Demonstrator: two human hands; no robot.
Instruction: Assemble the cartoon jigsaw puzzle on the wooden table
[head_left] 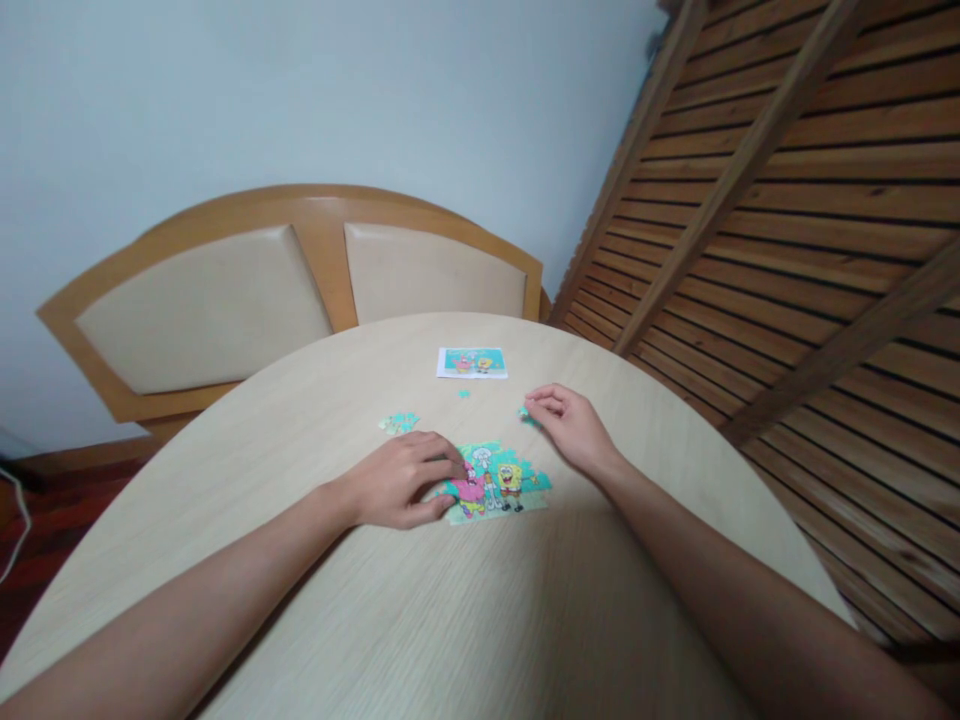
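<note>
A partly joined jigsaw puzzle (491,482) with cartoon figures on a turquoise ground lies flat on the table. My left hand (401,480) rests over its left edge, fingers stretched out and thumb apart, covering part of the pink figure. Beyond the puzzle's upper right side, my right hand (568,425) pinches a small turquoise puzzle piece (523,412) between thumb and fingertips. Just past my left hand is a small cluster of loose puzzle pieces (400,423). One single turquoise piece (464,394) lies by itself farther back.
A printed reference picture (475,363) of the same cartoon lies toward the back of the round wooden table (465,620). Behind the table stands a bench with cream padded panels (435,270) against a pale wall. Slatted wooden panels (787,250) rise on the right.
</note>
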